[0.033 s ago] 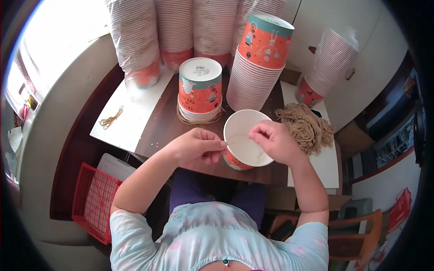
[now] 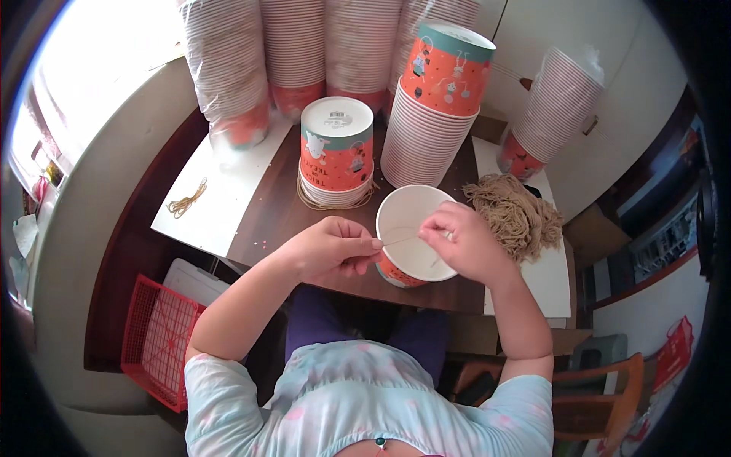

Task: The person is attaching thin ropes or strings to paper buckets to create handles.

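My left hand [image 2: 335, 247] pinches one end of a thin tan string [image 2: 398, 239] between thumb and fingertips, at the left rim of an open paper bucket [image 2: 396, 209]. My right hand [image 2: 461, 240], over the bucket's right side, pinches the same string, which spans the bucket's mouth between both hands. White inside and orange outside, the bucket stands upright near the table's front edge. Just beyond it, a short stack of upturned orange buckets [image 2: 337, 164] has tan strings around its base. A pile of tan string [image 2: 514, 213] lies right of my right hand.
A tall stack of upturned buckets [image 2: 428, 137] stands behind the open bucket. Several bagged stacks [image 2: 297, 46] line the back, and another bagged stack [image 2: 550, 107] leans at the right. A small string bundle [image 2: 187, 198] lies left. A red basket [image 2: 156, 335] sits low left.
My right hand has shifted slightly left and turned, and its fingers now pinch the string, drawn out between both hands. My left hand has barely moved.
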`<state>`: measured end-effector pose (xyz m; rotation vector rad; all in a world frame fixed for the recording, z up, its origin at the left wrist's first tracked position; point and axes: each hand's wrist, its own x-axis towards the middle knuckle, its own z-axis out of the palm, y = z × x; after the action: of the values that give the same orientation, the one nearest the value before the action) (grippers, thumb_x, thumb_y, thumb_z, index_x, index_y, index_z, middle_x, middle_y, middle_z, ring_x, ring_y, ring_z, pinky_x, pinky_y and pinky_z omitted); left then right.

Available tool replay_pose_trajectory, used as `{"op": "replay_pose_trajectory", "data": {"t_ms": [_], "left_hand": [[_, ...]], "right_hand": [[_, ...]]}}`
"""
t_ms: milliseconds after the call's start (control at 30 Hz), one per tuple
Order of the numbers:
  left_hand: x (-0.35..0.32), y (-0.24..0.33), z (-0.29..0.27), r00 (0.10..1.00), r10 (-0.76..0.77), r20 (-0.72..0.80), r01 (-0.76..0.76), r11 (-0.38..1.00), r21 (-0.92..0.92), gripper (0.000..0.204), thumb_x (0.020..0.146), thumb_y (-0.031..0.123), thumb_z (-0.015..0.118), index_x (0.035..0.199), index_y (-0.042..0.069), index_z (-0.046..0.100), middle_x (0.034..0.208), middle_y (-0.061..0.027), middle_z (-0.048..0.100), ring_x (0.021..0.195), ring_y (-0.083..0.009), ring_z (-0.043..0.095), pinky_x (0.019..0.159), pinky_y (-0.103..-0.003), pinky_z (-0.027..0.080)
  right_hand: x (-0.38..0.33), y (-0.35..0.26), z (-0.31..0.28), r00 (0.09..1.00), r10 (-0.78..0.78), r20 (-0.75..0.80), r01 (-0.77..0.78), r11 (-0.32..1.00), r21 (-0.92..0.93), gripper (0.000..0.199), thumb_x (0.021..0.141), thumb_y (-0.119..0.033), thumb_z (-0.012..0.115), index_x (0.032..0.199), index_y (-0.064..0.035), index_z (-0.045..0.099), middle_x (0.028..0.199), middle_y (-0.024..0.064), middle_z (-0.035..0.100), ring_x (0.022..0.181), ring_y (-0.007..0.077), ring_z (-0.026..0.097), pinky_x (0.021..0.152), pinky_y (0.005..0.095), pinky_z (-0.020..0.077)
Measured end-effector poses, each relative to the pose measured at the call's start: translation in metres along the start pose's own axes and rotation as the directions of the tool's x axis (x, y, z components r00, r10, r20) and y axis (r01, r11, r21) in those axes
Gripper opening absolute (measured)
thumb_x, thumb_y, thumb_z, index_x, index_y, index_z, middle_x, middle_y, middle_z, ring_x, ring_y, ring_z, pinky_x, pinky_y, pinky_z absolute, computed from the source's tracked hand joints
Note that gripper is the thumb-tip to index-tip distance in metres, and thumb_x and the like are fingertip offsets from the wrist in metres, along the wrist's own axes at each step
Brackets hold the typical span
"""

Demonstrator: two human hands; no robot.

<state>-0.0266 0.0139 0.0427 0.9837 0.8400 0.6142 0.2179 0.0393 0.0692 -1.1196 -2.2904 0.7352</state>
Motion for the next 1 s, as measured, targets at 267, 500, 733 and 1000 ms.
{"op": "replay_pose_trajectory", "data": {"t_ms": [267,500,733,1000], "left_hand": [[0.01,0.01,0.016,0.977,0.213,0.003,-0.201,0.915,0.35,0.025,0.091,0.022,0.062,0.081,0.0,0.064,0.068,0.0026,0.056,0.06,-0.0043,0.048,0.055,-0.02,0.039],[0.021,0.004,0.008,0.952,0.29,-0.094,-0.225,0.877,0.425,0.021,0.091,0.017,0.058,0.092,-0.002,0.066,0.073,-0.0004,0.06,0.064,-0.0059,0.052,0.061,-0.022,0.043],[0.044,-0.014,-0.023,0.821,0.49,-0.295,-0.136,0.669,0.731,0.021,0.088,0.009,0.06,0.104,-0.004,0.065,0.082,-0.003,0.066,0.074,-0.0053,0.057,0.067,-0.024,0.048],[0.06,-0.012,-0.027,0.873,0.41,-0.266,-0.19,0.786,0.588,0.023,0.088,0.005,0.057,0.108,-0.005,0.064,0.086,-0.0026,0.067,0.074,-0.0035,0.057,0.065,-0.021,0.047]], "right_hand": [[-0.001,-0.014,0.025,0.949,0.093,0.302,-0.302,0.554,0.776,0.04,0.089,-0.012,0.063,0.123,0.0,0.048,0.113,0.0116,0.058,0.09,0.014,0.062,0.076,0.0269,0.05],[0.018,0.009,0.028,0.992,0.11,0.061,-0.125,0.909,0.398,0.011,0.087,-0.009,0.063,0.09,0.001,0.064,0.08,0.0016,0.064,0.074,0.0057,0.058,0.065,0.0226,0.0476],[0.049,0.055,0.048,0.957,0.267,0.112,-0.29,0.886,0.363,0.013,0.087,-0.012,0.062,0.088,0.0005,0.065,0.077,-0.0005,0.061,0.068,0.0053,0.054,0.061,0.0226,0.0444],[0.065,0.055,0.05,0.927,0.349,0.142,-0.376,0.86,0.346,0.011,0.086,-0.011,0.063,0.085,0.0001,0.064,0.076,-0.0009,0.061,0.069,0.0053,0.053,0.062,0.0232,0.0448]]}}
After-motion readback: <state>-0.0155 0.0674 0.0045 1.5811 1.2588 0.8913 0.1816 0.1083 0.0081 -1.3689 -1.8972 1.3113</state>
